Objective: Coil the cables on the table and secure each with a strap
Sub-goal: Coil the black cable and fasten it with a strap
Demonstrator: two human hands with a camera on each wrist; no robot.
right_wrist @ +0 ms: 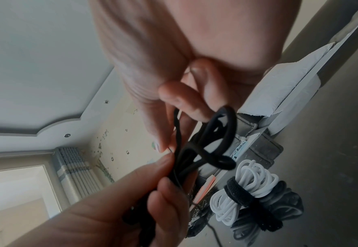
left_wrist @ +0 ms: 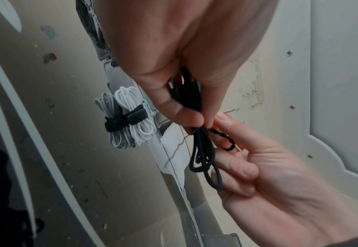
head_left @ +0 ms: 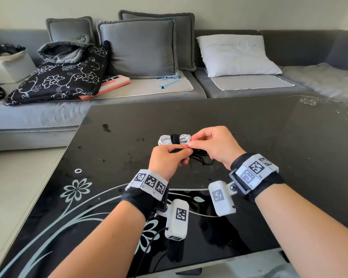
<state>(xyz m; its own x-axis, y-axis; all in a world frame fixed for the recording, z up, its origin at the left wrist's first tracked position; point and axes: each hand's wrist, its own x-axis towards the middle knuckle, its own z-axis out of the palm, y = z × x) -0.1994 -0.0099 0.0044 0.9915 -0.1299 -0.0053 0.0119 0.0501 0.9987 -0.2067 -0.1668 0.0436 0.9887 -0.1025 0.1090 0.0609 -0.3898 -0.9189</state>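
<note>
Two hands, head view: left hand [head_left: 167, 159] and right hand [head_left: 213, 145] meet over the black glass table [head_left: 249, 127], raised a little off it; between them a bunched black cable [head_left: 199, 157], its loops hanging below and to the right of the left fist; both hands touch it, neither is nearer
Finished coil, head view: white cable [head_left: 174, 139] lies on the table just beyond the knuckles, its long axis running left to right, a black strap [head_left: 175, 137] round its waist; apart from the bundle in hand
Left wrist view: the left thumb and fingers [left_wrist: 186, 115] curl round the middle of the black cable [left_wrist: 201, 150]; its long axis runs away from the palm, the loops dropping onto the right hand [left_wrist: 269, 167], whose fingertips pinch a thin strand at the same spot; the white cable [left_wrist: 134, 115] sits off to the side (doubled by its reflection in the glass)
Right wrist view: the right fingers [right_wrist: 180, 100] pinch beside the left thumb [right_wrist: 163, 163]; one fat loop of black cable [right_wrist: 226, 133] stands out toward the table; white cable [right_wrist: 245, 188] below with its strap [right_wrist: 243, 193] fastened
Judgement: the bundle's waist lies at the pinch, so a tie would go there; no loose strap for it shows in any view
</note>
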